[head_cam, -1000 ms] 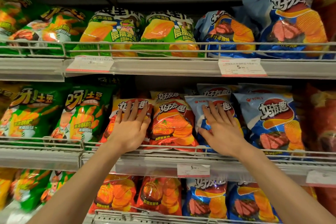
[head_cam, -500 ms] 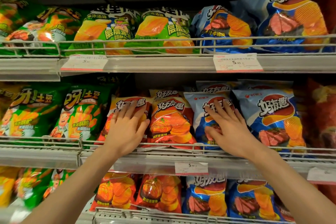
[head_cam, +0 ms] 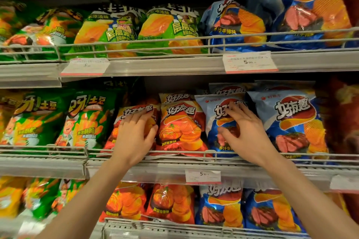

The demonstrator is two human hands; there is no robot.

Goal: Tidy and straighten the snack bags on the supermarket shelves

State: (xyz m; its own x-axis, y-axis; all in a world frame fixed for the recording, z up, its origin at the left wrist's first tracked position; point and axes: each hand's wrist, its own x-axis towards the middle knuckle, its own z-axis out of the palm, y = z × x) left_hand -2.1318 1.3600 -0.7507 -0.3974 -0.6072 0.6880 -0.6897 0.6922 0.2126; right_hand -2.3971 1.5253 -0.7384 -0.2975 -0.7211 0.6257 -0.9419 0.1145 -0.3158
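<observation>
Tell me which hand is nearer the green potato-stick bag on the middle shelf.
Left. The left hand lies on a red chip bag right beside the green potato-stick bag; the right hand grips a blue chip bag two bags further right.

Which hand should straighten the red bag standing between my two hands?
Probably left: the left hand sits on the neighbouring orange bag, thumb beside the red bag; the right hand grips the blue bag.
</observation>
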